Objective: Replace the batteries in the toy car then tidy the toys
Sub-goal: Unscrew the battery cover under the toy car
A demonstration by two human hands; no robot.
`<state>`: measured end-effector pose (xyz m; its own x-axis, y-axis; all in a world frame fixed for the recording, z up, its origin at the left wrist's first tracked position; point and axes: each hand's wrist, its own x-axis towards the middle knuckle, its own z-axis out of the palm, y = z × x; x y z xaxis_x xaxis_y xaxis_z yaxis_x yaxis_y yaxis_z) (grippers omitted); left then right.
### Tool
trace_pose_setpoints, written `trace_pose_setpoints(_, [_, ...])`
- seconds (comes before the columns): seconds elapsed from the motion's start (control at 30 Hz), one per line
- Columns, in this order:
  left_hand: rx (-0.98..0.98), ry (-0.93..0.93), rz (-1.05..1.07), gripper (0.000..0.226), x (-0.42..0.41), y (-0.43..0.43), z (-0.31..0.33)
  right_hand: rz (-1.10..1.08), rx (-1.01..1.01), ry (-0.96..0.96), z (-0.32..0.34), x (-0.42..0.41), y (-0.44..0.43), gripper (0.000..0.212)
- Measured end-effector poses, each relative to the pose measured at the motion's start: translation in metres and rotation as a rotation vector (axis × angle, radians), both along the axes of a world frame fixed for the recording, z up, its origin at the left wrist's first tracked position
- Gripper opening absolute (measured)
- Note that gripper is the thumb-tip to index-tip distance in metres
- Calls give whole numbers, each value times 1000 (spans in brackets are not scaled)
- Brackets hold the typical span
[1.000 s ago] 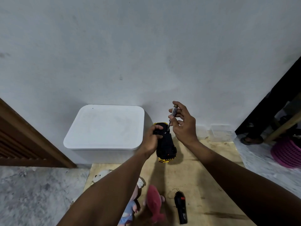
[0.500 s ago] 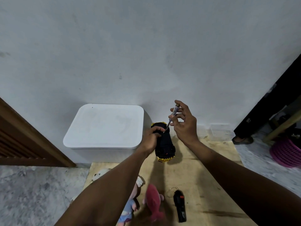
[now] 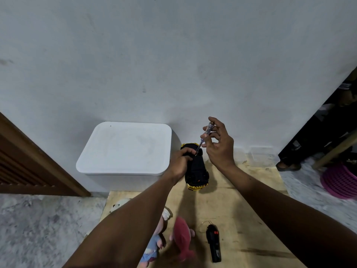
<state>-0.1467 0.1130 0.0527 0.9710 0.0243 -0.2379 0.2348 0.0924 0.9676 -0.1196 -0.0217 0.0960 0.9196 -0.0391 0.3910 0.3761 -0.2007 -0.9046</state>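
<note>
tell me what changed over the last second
The screwdriver tilted: its handle now leans further right and shows more above the fingers of the right hand, which still pinch it. Its tip stays on the toy car. The left hand still grips the car. The white box, pink plush and remote control did not move.

Wooden board (image 3: 241, 209) carries pink plush (image 3: 181, 236), doll (image 3: 152, 248) and black remote (image 3: 213, 242).

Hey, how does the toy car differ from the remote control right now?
The toy car has gold trim; the remote control has red buttons. The left hand grips the car while the remote lies untouched. The car is wider, the remote slimmer. Both are mostly black.
</note>
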Motion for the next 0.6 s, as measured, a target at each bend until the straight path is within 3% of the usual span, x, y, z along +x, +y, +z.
trace_pose_setpoints(0.6, [9, -12, 0, 31, -4, 1, 8, -5, -8, -36, 3, -1, 0, 50])
